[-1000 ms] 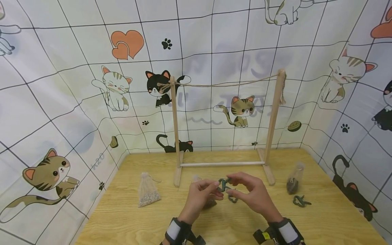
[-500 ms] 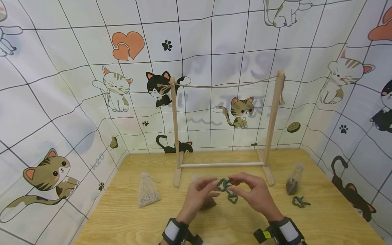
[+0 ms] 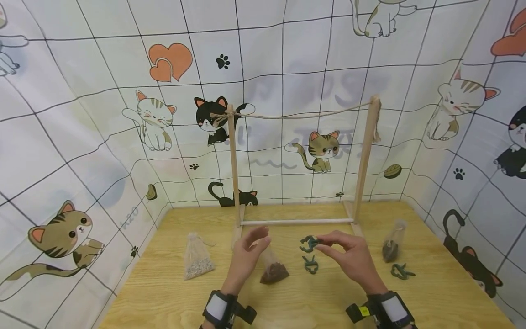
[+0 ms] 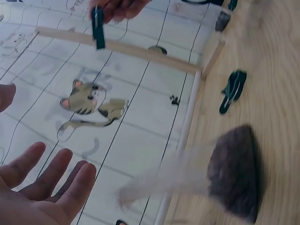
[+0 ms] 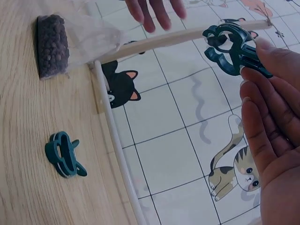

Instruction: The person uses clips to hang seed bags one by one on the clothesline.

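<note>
My right hand point(image 3: 349, 256) pinches a green plastic plant clip point(image 3: 306, 249) by its handles, between thumb and fingertips. In the right wrist view the jaws of this clip point(image 5: 241, 52) are spread apart. My left hand point(image 3: 246, 256) is raised to the left with its fingers loosely extended, holding nothing. Just beyond and to the right of it, a sheer drawstring bag point(image 3: 274, 273) with dark brown pellets stands on the table. A second green clip point(image 3: 311, 265) lies on the table below the held one.
At the back stands a wooden frame point(image 3: 365, 160) with a twine line point(image 3: 304, 115) strung between two posts. To the left sits a sheer bag of pale gravel point(image 3: 199, 265). On the right are a bag of dark stones point(image 3: 391, 249) and another green clip point(image 3: 401, 272).
My left hand has let go of the plant clip and moved left, uncovering the brown-pellet bag. The right hand keeps the clip, having shifted slightly right.
</note>
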The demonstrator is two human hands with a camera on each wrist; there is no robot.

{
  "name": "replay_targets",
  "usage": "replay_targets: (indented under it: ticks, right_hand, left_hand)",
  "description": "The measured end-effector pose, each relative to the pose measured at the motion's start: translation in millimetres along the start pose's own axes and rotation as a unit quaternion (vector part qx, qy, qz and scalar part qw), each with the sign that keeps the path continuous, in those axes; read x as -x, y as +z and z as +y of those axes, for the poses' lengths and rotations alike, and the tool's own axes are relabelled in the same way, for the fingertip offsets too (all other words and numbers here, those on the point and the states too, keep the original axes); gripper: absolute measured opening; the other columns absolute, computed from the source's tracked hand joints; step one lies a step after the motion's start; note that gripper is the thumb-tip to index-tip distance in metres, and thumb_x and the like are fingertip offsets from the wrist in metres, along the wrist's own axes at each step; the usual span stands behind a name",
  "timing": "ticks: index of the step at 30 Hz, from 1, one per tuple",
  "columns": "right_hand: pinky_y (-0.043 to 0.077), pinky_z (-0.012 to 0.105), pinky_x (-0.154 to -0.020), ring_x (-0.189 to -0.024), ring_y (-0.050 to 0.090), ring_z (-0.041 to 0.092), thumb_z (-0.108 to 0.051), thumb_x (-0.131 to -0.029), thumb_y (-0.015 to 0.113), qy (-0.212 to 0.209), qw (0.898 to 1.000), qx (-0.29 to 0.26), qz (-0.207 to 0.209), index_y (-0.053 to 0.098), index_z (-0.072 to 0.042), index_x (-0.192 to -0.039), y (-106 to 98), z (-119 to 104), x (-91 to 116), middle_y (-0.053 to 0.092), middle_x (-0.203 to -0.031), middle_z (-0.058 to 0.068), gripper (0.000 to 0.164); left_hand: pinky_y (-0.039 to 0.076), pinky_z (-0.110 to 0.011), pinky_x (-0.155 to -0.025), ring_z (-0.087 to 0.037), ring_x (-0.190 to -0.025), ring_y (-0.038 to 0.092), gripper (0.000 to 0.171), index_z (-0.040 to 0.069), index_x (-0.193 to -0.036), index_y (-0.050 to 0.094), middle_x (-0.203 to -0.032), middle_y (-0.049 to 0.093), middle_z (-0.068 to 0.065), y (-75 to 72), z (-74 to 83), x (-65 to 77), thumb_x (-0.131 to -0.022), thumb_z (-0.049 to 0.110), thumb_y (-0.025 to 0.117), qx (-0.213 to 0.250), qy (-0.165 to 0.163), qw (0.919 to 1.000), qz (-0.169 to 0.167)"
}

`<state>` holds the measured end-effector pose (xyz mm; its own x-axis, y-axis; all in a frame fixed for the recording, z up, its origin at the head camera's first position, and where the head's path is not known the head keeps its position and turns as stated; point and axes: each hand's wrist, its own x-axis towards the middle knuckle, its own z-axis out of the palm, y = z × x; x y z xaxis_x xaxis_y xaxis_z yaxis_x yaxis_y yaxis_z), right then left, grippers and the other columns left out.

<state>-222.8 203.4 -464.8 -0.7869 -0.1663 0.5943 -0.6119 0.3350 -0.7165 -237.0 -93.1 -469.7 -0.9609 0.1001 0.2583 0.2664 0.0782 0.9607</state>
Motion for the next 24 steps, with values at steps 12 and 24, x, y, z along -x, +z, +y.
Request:
replay_targets:
  ticks: [12,24]
  right_hand:
    - [0.054,0.013,-0.093,-0.097,0.071,0.006,-0.008,-0.090,0.078,0.047,0.998,0.002,0.031,0.079,-0.012,-0.114,-18.8,10.0,5.2,0.078,-0.103,0.003,0.024]
    - [0.051,0.009,-0.094,-0.101,0.070,-0.001,-0.014,-0.092,0.078,0.106,0.993,0.025,0.046,0.079,-0.013,-0.114,-32.0,11.8,8.7,0.079,-0.107,0.005,0.023]
  left_hand:
    - [0.046,-0.049,-0.116,-0.028,-0.142,0.050,0.056,0.011,-0.143,0.057,-0.147,0.058,-0.012,-59.6,-12.5,-9.1,-0.094,0.030,0.077,-0.053,0.029,0.9910,0.120]
    - [0.031,-0.052,-0.125,-0.036,-0.151,0.034,0.069,0.011,-0.152,0.046,-0.158,0.042,-0.014,-121.0,-34.9,0.4,-0.095,0.036,0.075,-0.138,-0.011,0.9710,0.195]
